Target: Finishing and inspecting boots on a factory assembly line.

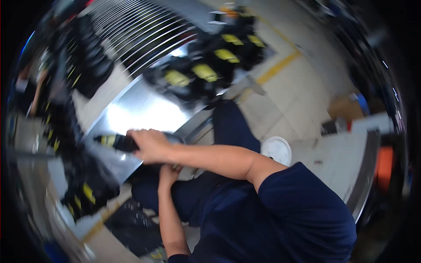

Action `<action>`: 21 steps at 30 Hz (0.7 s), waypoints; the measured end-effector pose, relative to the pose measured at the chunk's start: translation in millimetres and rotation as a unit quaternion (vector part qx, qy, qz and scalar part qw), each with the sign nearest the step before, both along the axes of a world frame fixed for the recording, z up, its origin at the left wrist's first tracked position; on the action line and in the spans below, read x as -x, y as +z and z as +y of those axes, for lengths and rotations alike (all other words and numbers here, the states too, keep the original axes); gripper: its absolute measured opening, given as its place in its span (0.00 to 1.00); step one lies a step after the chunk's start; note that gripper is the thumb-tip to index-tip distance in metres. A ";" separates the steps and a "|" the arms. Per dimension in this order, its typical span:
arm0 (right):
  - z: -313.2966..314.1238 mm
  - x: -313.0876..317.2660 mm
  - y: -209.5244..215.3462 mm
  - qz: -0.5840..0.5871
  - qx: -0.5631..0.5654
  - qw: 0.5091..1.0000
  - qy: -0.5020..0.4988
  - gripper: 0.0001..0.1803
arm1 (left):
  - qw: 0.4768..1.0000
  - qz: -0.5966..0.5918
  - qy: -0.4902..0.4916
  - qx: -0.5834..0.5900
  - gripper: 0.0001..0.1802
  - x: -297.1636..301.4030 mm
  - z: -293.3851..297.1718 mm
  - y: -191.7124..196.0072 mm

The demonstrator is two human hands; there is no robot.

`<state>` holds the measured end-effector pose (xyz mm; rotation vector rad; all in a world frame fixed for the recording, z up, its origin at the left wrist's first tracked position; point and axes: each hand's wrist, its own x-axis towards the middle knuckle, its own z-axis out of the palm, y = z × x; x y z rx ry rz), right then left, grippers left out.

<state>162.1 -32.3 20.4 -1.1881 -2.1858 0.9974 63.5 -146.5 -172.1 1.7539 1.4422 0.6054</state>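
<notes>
On the shiny metal counter [136, 111], near its front edge, lies a black part with a yellow label [115, 141], and the right hand [151, 145] is curled over one end of it, fingers clenched around it. To do this well, I judge the grip should stay firm and the part flat on the metal so it does not slide on the slick surface. Just below the edge, the left hand [168, 172] sits under the right wrist; whether it grips anything I cannot tell. More black parts with yellow labels [206, 70] lie farther back.
</notes>
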 end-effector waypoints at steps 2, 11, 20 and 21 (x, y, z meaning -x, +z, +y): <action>-22.5 -44.2 8.7 -0.009 0.028 1.000 0.005 0.39 | 0.998 0.016 -0.025 -0.047 0.29 13.1 9.9 -32.6; -203.8 -369.2 173.1 -0.275 -0.070 0.808 -0.516 0.38 | 0.942 -0.077 0.087 0.316 0.17 59.5 23.8 -123.8; -478.1 -534.0 319.1 -0.258 -0.133 0.212 -0.933 0.47 | 0.924 -0.067 0.082 0.368 0.19 4.4 51.9 -101.0; -495.6 -549.1 327.2 -0.226 -0.101 0.191 -0.950 0.45 | 0.922 -0.074 0.076 0.372 0.19 -5.4 52.2 -103.1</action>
